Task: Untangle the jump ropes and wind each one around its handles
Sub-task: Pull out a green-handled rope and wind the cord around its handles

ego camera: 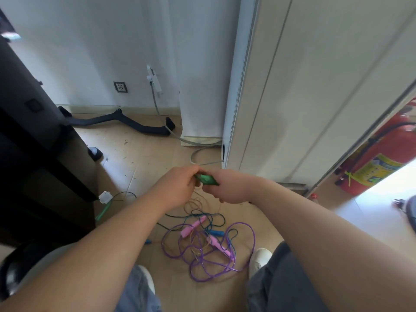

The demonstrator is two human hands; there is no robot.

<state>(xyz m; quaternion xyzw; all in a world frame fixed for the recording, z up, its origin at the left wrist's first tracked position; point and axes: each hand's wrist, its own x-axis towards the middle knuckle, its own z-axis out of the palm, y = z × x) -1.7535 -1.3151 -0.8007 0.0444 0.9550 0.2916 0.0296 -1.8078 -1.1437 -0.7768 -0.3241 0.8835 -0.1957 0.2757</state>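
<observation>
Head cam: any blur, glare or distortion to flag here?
Head view: green handle gripped by left hand and right hand is motion-smeared; sunlit floor beside the fire extinguisher is blown out; wide-angle lens bows the white cabinet edges; purple rope is sharp.

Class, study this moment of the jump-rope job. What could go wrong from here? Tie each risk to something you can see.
1. The left hand and right hand grip one green handle; its partner lies by the dark cabinet, so pulling may snag it there.
2. The purple rope loops among pink handles and the blue rope; tugging could tighten the tangle.
3. Loops lie by a shoe: a trip risk.
</observation>
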